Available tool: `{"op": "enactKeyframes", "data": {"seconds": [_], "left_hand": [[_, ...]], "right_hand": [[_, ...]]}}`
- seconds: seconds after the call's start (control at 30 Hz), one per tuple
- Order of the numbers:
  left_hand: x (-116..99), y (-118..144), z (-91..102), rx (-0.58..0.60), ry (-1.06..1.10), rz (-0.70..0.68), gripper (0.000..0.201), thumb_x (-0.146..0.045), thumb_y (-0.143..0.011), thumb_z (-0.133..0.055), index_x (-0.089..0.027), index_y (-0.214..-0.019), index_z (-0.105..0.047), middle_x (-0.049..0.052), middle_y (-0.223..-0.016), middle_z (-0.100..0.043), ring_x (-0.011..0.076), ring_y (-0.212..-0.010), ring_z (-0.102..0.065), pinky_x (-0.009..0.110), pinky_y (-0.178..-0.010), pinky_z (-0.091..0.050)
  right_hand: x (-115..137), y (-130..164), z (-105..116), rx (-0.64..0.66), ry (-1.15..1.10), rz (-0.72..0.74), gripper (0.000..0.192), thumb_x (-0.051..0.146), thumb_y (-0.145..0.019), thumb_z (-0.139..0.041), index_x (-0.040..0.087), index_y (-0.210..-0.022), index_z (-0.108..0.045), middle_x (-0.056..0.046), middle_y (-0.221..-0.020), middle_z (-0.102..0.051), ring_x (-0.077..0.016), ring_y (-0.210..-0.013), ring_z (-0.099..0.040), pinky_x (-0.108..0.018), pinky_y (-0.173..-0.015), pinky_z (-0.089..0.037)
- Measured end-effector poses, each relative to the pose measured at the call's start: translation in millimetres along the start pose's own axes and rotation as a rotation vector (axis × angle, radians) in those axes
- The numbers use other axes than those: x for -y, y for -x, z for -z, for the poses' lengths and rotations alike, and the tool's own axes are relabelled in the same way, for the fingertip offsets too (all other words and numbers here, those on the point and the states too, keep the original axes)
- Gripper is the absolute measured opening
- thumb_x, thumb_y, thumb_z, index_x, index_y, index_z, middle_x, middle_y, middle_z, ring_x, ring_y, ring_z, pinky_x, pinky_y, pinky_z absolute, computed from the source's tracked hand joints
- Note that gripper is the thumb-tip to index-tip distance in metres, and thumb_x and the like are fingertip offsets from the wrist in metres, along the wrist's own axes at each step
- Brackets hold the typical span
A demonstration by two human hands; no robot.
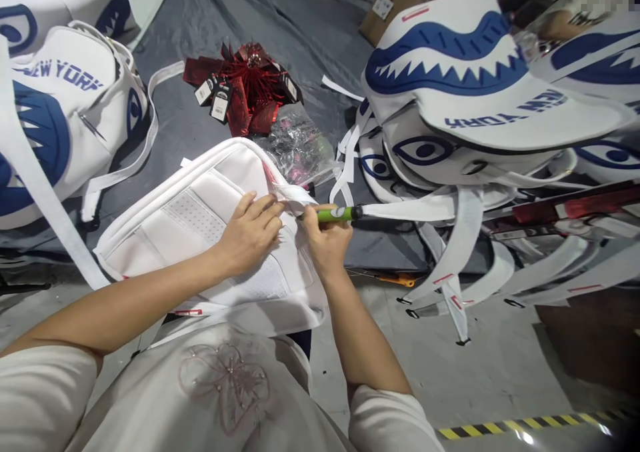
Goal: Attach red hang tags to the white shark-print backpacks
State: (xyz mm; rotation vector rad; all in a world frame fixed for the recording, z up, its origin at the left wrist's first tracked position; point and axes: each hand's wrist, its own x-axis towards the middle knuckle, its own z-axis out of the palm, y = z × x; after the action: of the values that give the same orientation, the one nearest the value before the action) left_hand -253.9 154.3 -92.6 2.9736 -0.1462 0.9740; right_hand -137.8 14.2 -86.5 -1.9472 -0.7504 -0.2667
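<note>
A white backpack (165, 239) lies tilted in front of me at the table's edge, its padded, mesh-patched side facing up. My left hand (253, 235) lies across that panel, fingers slightly bent and pressed against it near the strap seam. My right hand (327, 239) is closed around a green-handled tool (336, 214) with a black end. The tool's working end points left toward the seam beside my left fingertips; its exact tip is partly hidden by my fingers. A white strap (405, 210) runs off to the right behind the tool.
Red tags and black labels (250, 89) are bunched on the grey-covered table (320, 12), beside a clear plastic bag (300, 145). White-and-blue backpacks stand left (75, 105) and right (450, 59), straps hanging over the edge. An orange-handled tool (397, 279) lies below the right-hand straps.
</note>
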Motion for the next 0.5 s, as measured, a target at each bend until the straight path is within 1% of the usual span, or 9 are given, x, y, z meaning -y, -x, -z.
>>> {"op": "enactKeyframes", "data": {"seconds": [0.1, 0.17, 0.23, 0.27, 0.3, 0.33, 0.4, 0.47, 0.5], "left_hand": [[13.8, -5.8, 21.7, 0.019, -0.024, -0.056, 0.013, -0.031, -0.094, -0.057, -0.019, -0.092, -0.062, 0.006, -0.127, -0.068, 0.0272, -0.122, -0.058, 0.054, -0.112, -0.039], [28.7, -11.1, 37.9, 0.02, -0.069, -0.074, 0.016, -0.034, -0.095, -0.056, -0.02, -0.089, -0.062, 0.007, -0.127, -0.067, 0.028, -0.124, -0.056, 0.057, -0.113, -0.035], [42.5, -16.9, 52.2, 0.075, -0.101, -0.077, 0.02, -0.039, -0.094, -0.058, -0.02, -0.087, -0.063, 0.01, -0.131, -0.064, 0.0293, -0.125, -0.055, 0.057, -0.112, -0.035], [47.2, -19.9, 58.3, 0.116, -0.097, -0.086, 0.022, -0.04, -0.094, -0.059, -0.02, -0.086, -0.064, 0.011, -0.132, -0.062, 0.0296, -0.125, -0.054, 0.057, -0.11, -0.036], [50.0, -22.7, 63.9, 0.162, -0.078, -0.1, 0.022, -0.039, -0.094, -0.059, -0.02, -0.086, -0.065, 0.012, -0.133, -0.062, 0.0299, -0.126, -0.054, 0.057, -0.11, -0.036], [50.7, -25.4, 69.1, 0.2, -0.049, -0.12, 0.022, -0.038, -0.094, -0.059, -0.019, -0.086, -0.067, 0.013, -0.133, -0.062, 0.0302, -0.126, -0.054, 0.056, -0.109, -0.037], [47.9, -30.4, 78.6, 0.25, 0.023, -0.174, 0.023, -0.035, -0.095, -0.058, -0.019, -0.085, -0.07, 0.012, -0.13, -0.064, 0.0294, -0.125, -0.055, 0.054, -0.108, -0.036], [43.1, -35.5, 87.3, 0.282, 0.077, -0.232, 0.027, -0.036, -0.096, -0.057, -0.02, -0.081, -0.072, 0.009, -0.126, -0.067, 0.0274, -0.122, -0.056, 0.052, -0.108, -0.036], [41.4, -38.4, 91.0, 0.301, 0.087, -0.252, 0.028, -0.036, -0.097, -0.056, -0.021, -0.08, -0.072, 0.007, -0.123, -0.069, 0.0261, -0.12, -0.057, 0.05, -0.107, -0.036]], "right_hand": [[-5.5, 8.4, 7.8, -0.07, -0.156, -0.073, 0.026, 0.045, -0.089, -0.063, 0.021, -0.081, -0.059, 0.002, -0.063, -0.062, -0.0132, -0.048, -0.055, -0.027, -0.049, -0.047], [-6.1, 19.3, 12.6, -0.087, -0.292, -0.106, 0.022, 0.043, -0.092, -0.062, 0.021, -0.094, -0.061, 0.003, -0.067, -0.064, -0.0117, -0.047, -0.057, -0.025, -0.048, -0.049], [-3.1, 32.1, 15.1, -0.106, -0.338, -0.067, 0.019, 0.035, -0.095, -0.06, 0.022, -0.109, -0.06, 0.003, -0.073, -0.068, -0.0111, -0.05, -0.062, -0.025, -0.053, -0.053], [-0.6, 38.0, 15.0, -0.104, -0.316, 0.0, 0.022, 0.03, -0.096, -0.059, 0.023, -0.117, -0.059, 0.001, -0.08, -0.072, -0.0118, -0.056, -0.066, -0.026, -0.058, -0.056], [2.3, 43.0, 13.8, -0.094, -0.272, 0.102, 0.028, 0.025, -0.096, -0.058, 0.025, -0.124, -0.057, -0.001, -0.088, -0.074, -0.0133, -0.064, -0.07, -0.028, -0.065, -0.059], [5.4, 46.6, 11.5, -0.077, -0.22, 0.229, 0.035, 0.02, -0.095, -0.058, 0.026, -0.13, -0.055, -0.003, -0.097, -0.076, -0.0154, -0.074, -0.073, -0.031, -0.072, -0.061], [11.5, 49.9, 3.9, -0.043, -0.122, 0.494, 0.047, 0.014, -0.093, -0.057, 0.026, -0.138, -0.051, -0.008, -0.112, -0.075, -0.02, -0.095, -0.074, -0.037, -0.082, -0.061], [16.3, 49.2, -5.7, -0.043, -0.057, 0.664, 0.052, 0.011, -0.092, -0.057, 0.025, -0.141, -0.048, -0.011, -0.117, -0.073, -0.0229, -0.105, -0.071, -0.04, -0.086, -0.059], [18.2, 48.7, -10.5, -0.057, -0.043, 0.7, 0.052, 0.011, -0.092, -0.057, 0.025, -0.142, -0.048, -0.011, -0.115, -0.073, -0.0232, -0.106, -0.071, -0.04, -0.086, -0.059]]}}
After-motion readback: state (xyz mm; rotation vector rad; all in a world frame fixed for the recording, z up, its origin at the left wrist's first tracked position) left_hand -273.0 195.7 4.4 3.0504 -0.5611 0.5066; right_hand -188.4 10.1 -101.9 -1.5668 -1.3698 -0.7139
